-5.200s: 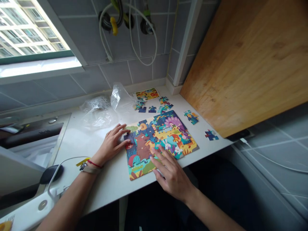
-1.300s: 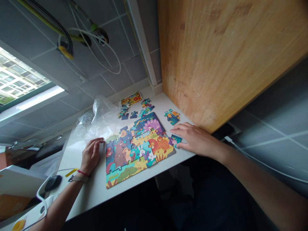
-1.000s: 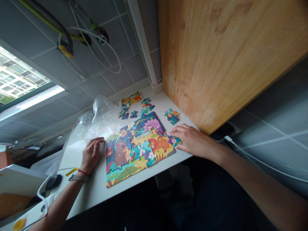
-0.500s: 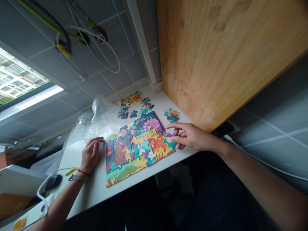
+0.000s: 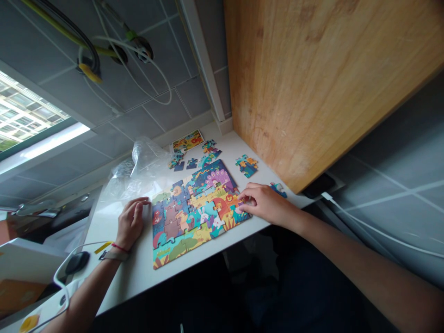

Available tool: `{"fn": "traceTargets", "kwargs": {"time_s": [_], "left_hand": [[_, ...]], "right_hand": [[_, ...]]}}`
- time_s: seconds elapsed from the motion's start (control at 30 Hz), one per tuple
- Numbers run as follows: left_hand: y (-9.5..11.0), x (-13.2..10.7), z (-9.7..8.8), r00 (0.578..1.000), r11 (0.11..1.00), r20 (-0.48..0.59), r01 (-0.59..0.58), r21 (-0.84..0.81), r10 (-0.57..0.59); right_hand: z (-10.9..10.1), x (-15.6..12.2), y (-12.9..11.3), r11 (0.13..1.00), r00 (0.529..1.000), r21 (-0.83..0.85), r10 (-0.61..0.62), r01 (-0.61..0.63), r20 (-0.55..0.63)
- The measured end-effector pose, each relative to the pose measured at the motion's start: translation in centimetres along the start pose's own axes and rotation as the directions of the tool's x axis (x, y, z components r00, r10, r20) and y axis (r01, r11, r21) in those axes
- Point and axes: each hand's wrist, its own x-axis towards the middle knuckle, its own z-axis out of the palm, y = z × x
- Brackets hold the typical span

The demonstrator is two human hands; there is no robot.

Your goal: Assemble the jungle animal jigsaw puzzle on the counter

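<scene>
A colourful animal jigsaw puzzle (image 5: 194, 210), largely assembled, lies on the white table (image 5: 138, 273). My right hand (image 5: 263, 204) is at the puzzle's right edge. Its fingers are curled and pinched on a small puzzle piece (image 5: 242, 202) that touches the edge there. My left hand (image 5: 130, 221) rests on the table against the puzzle's left edge, fingers loosely bent, holding nothing. A red string and a watch are on that wrist. Loose pieces lie beyond: a joined cluster (image 5: 247, 165), a single blue piece (image 5: 278, 188) by my right hand, and several pieces (image 5: 194, 157) behind the puzzle.
A small picture card (image 5: 188, 141) lies at the back by the tiled wall. A crumpled clear plastic bag (image 5: 142, 169) sits back left. A large wooden board (image 5: 312, 83) leans over the table's right side, with a dark phone (image 5: 317, 187) and white cable (image 5: 367, 226) under it.
My right hand picked up a piece at the right, carried it left, and now presses it at the puzzle's right edge. A blue piece is uncovered. My left hand stayed put.
</scene>
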Motion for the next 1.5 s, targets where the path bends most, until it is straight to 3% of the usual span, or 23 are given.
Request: {"fn": "traceTargets", "kwargs": {"time_s": [0.17,0.3,0.47,0.67,1.13,1.5], "left_hand": [[0.1,0.0,0.0,1.0,1.0,-0.004,0.003,-0.001,-0.003],[0.1,0.0,0.0,1.0,1.0,-0.003,-0.005,-0.002,0.005],[-0.1,0.0,0.0,1.0,1.0,0.0,-0.003,-0.006,0.003],[-0.1,-0.1,0.0,1.0,1.0,-0.006,-0.011,0.0,0.011],[0.5,0.0,0.0,1.0,1.0,-0.016,-0.011,0.001,0.011],[1.3,-0.2,-0.3,1.0,0.999,-0.004,-0.029,-0.026,0.029]], "right_hand": [[-1.2,0.1,0.3,1.0,0.998,-0.014,-0.028,0.027,-0.057],[-2.2,-0.1,0.1,0.992,0.996,-0.125,0.009,0.002,0.085],[-1.7,-0.7,-0.6,0.969,0.968,-0.204,-0.091,0.14,0.234],[-0.5,-1.0,-0.8,0.961,0.966,-0.215,-0.124,0.174,0.227],[-0.2,-0.7,-0.3,0.961,0.954,-0.203,-0.131,0.189,0.27],[0.2,-0.8,-0.2,0.979,0.964,-0.099,-0.15,0.176,0.221]]}}
